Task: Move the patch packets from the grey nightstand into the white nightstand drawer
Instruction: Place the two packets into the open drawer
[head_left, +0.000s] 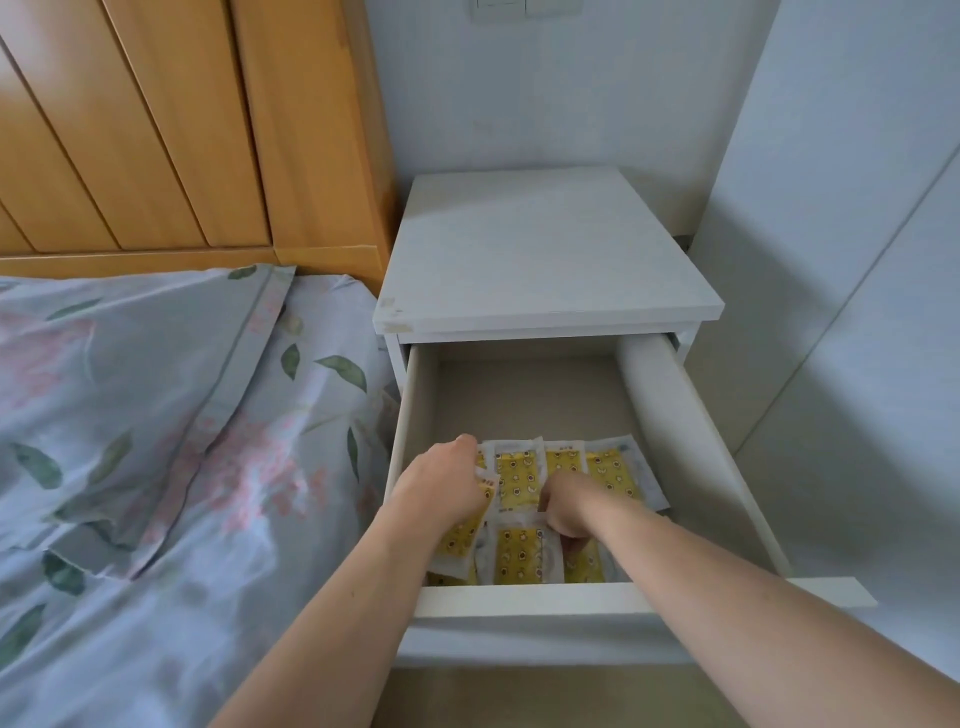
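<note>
Bare drawer (524, 395) floor behind packets (566, 467).

Patch packets (519, 478) — yellow with small dark dots, white-edged; white nightstand (545, 260); bedding (156, 415) — grey-blue, pink flowers, green leaves.

glossy plastic patch packets (519, 480), matt white nightstand (545, 260), wood headboard (182, 130), cloth bedding (156, 415)
</note>
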